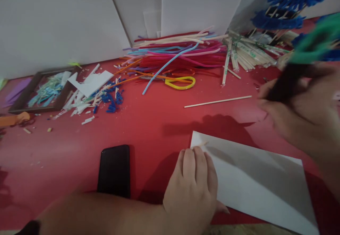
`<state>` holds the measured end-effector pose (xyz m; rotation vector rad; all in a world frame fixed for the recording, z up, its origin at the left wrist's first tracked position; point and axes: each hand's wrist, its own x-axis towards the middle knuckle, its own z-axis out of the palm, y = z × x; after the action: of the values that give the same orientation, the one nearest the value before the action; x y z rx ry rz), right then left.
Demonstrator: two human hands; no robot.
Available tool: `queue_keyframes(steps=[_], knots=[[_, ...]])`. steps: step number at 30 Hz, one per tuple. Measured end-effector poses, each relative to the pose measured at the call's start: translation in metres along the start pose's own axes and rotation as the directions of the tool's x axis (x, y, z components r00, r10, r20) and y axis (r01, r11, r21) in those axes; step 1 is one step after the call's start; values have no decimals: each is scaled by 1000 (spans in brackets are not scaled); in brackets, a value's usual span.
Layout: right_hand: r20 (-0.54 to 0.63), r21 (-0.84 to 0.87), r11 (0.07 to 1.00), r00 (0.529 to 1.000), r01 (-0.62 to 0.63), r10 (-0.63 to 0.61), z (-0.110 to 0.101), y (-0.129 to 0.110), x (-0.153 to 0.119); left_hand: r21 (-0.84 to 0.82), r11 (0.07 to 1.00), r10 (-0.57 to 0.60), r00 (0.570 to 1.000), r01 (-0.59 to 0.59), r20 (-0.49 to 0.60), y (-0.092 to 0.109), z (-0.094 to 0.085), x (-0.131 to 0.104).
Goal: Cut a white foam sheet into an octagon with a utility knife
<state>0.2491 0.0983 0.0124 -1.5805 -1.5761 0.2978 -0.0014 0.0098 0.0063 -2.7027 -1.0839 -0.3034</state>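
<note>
My left hand point(192, 183) is bent over the left end of a white board point(260, 182), fingers pressed together. A short bit of a thin pale wooden stick point(204, 144) shows at its fingertips; the rest is hidden under them. Raised at the right, my right hand point(305, 111) is closed around a black and green tool point(294, 65). Motion blurs the tool, so its kind and tip cannot be made out. Another thin wooden stick point(217, 101) lies on the red table beyond the board.
A black phone point(114, 171) lies left of my left hand. Farther back are yellow-handled scissors point(180, 82), colourful pipe cleaners point(180, 56), wrapped wooden sticks point(247, 52) and a blue tiered model point(278, 18). Scraps point(108, 98) and a brown frame point(16, 102) sit at the left.
</note>
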Motion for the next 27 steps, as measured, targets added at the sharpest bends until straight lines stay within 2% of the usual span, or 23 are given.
queue_keyframes(steps=[2, 4, 7, 10, 13, 17, 18, 20, 21, 22, 24, 27], knots=[[76, -245, 960, 990, 135, -120, 1, 10, 2, -1, 1000, 14, 1000, -14, -17, 0, 0, -1], [204, -399, 878, 959, 264, -195, 5, 22, 3, -14, 1000, 24, 998, -24, -58, 0, 0, -2], [283, -408, 852, 933, 327, -222, 15, 40, 5, -22, 999, 35, 994, -37, -105, 0, -1, -3], [311, -384, 851, 918, 358, -246, 21, 52, 5, -3, 997, 71, 993, -72, -96, 0, -1, -4], [320, -371, 839, 903, 398, -286, 21, 46, 2, 14, 994, 108, 992, -107, -69, -1, -2, -4], [314, -345, 821, 880, 455, -356, 15, 12, -10, 3, 994, 107, 991, -107, -84, -3, -3, -2], [344, -296, 818, 854, 492, -389, 14, 2, -14, -1, 995, 102, 991, -103, -84, -3, -3, -1], [477, -9, 815, 719, 579, -506, 12, -15, -23, -16, 995, 96, 992, -98, -78, -3, -3, 0], [549, 72, 820, 664, 568, -507, 13, -20, -28, -25, 995, 94, 993, -96, -72, -3, -2, 0], [595, 113, 831, 632, 545, -496, 14, -23, -33, -35, 995, 88, 994, -91, -68, -2, -2, 0], [671, 125, 852, 589, 509, -450, 17, -22, -41, -50, 996, 69, 996, -72, -59, -2, -1, -1], [699, 94, 855, 578, 510, -421, 20, -14, -46, -50, 997, 51, 997, -54, -64, -1, -1, -2]])
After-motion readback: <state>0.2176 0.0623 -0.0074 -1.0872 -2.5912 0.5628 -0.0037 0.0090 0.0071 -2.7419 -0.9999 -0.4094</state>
